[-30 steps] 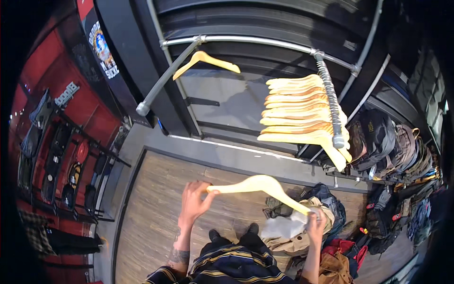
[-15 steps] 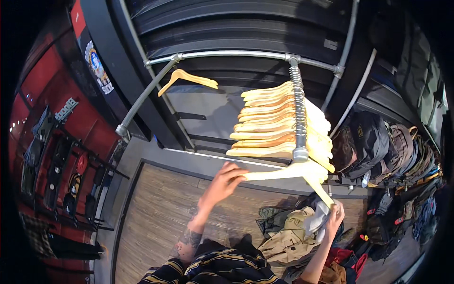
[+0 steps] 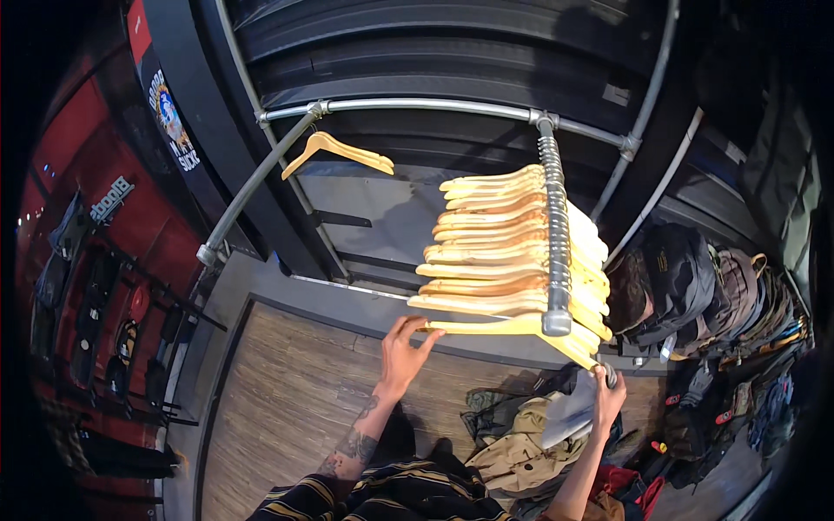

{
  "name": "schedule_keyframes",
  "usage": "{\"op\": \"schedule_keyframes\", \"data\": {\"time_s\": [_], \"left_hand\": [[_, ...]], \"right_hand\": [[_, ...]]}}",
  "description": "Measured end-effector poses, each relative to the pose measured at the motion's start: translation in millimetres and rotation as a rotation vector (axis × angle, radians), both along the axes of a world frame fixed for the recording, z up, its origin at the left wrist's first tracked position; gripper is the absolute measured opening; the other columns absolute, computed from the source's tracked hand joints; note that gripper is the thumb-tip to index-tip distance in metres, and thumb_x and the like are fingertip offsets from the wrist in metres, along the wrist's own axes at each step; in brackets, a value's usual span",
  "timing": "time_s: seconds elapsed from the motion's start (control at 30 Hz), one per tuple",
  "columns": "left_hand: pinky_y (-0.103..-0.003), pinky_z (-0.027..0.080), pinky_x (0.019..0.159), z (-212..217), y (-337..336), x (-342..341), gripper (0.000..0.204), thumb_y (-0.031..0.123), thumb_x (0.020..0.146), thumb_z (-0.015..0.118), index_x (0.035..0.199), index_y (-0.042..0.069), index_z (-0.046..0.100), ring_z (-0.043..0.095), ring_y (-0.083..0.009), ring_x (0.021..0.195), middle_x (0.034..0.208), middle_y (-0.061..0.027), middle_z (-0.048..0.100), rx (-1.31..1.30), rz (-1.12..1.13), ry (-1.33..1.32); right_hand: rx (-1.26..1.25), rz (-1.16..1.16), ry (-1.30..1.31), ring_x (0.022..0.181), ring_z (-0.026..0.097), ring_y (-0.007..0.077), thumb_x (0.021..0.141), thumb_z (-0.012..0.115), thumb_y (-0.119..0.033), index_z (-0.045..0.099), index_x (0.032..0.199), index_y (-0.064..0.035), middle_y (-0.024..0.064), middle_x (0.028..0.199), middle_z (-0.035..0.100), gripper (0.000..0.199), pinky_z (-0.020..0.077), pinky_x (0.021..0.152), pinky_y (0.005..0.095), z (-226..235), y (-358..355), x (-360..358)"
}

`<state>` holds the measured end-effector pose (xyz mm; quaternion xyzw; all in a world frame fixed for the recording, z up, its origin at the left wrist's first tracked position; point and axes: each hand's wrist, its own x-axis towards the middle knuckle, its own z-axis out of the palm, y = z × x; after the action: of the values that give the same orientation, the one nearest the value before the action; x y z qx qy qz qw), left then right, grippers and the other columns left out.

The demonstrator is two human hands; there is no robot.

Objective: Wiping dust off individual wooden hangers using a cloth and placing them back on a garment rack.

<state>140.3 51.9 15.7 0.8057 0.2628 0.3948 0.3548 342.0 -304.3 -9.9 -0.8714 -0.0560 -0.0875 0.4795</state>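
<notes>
A pale wooden hanger [image 3: 495, 326] is at the near end of a short metal rail [image 3: 556, 226], level with the rail's end cap. Its left tip is pinched between the thumb and fingers of my left hand [image 3: 405, 354]. My right hand [image 3: 610, 398] grips the right tip, with a light grey limp sheet [image 3: 569, 417] hanging beside its fingers; whether that is cloth or plastic I cannot tell. Behind the front hanger, several more wooden hangers [image 3: 491, 233] are packed along the rail. The front hanger's hook is mostly hidden by the end cap.
A lone wooden hanger [image 3: 339, 149] hangs from the curved rail [image 3: 252, 187] on the left. Below my right hand lies a heap of clothes with a tan garment [image 3: 521, 447]. Backpacks [image 3: 669, 273] line the right side. Caps and clothing fill a rack [image 3: 113, 321] at far left.
Both hands have brought the front hanger up against the others at the rail's end. The grey sheet now hangs lower and more spread out. The view has shifted slightly.
</notes>
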Motion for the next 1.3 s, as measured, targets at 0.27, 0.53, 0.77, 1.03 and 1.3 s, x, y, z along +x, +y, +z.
{"op": "schedule_keyframes", "data": {"time_s": [0.27,0.53,0.77,1.03,1.3], "left_hand": [[-0.031,0.051,0.071,-21.4,63.9,-75.9,0.019,0.009,0.081,0.080,0.089,-0.001,0.067,0.066,-0.0248,0.080,0.082,-0.0113,0.065,-0.039,-0.002,0.001],[-0.033,0.052,0.069,46.1,120.5,-109.8,0.015,0.010,0.081,0.077,0.084,-0.002,0.068,0.067,-0.0238,0.076,0.084,-0.0131,0.067,-0.036,-0.243,-0.357],[-0.034,0.053,0.075,53.4,226.6,-90.0,0.017,0.010,0.078,0.075,0.088,-0.003,0.069,0.067,-0.0269,0.083,0.089,-0.0146,0.069,-0.033,-0.235,-0.220],[-0.035,0.053,0.078,43.5,227.3,-145.8,0.015,0.008,0.079,0.075,0.089,-0.002,0.069,0.068,-0.0264,0.086,0.091,-0.0131,0.068,-0.256,-0.232,-0.197],[-0.035,0.053,0.076,21.4,215.4,-204.7,0.014,0.007,0.083,0.073,0.090,-0.004,0.068,0.067,-0.0268,0.085,0.090,-0.0146,0.067,-0.364,-0.076,-0.269]], "right_hand": [[-0.389,0.405,0.429,0.065,0.068,0.0241,0.093,0.062,-0.052,0.073,0.087,0.0000,0.0164,0.070,0.069,0.053,0.0510,0.064,0.0388,9.7,50.9,-91.4],[-0.050,0.883,0.351,0.064,0.064,0.0152,0.079,0.071,-0.013,0.065,0.077,-0.0001,0.0089,0.068,0.066,0.014,0.0501,0.064,0.0285,134.7,254.5,-165.6],[-0.289,0.803,-0.229,0.089,0.071,0.0356,0.081,0.072,-0.014,0.064,0.118,-0.0113,0.0132,0.104,0.074,0.038,0.0551,0.077,0.0436,161.6,475.9,-104.3],[-0.880,0.489,-0.583,0.089,0.072,0.0331,0.067,0.084,-0.055,0.057,0.117,-0.0016,0.0155,0.103,0.067,0.078,0.0595,0.072,0.0400,123.5,698.7,-18.8],[-1.104,0.475,-1.085,0.076,0.074,0.0214,0.086,0.065,-0.019,0.072,0.083,-0.0125,0.0088,0.084,0.073,0.009,0.0597,0.064,0.0345,90.4,776.7,69.8]]}}
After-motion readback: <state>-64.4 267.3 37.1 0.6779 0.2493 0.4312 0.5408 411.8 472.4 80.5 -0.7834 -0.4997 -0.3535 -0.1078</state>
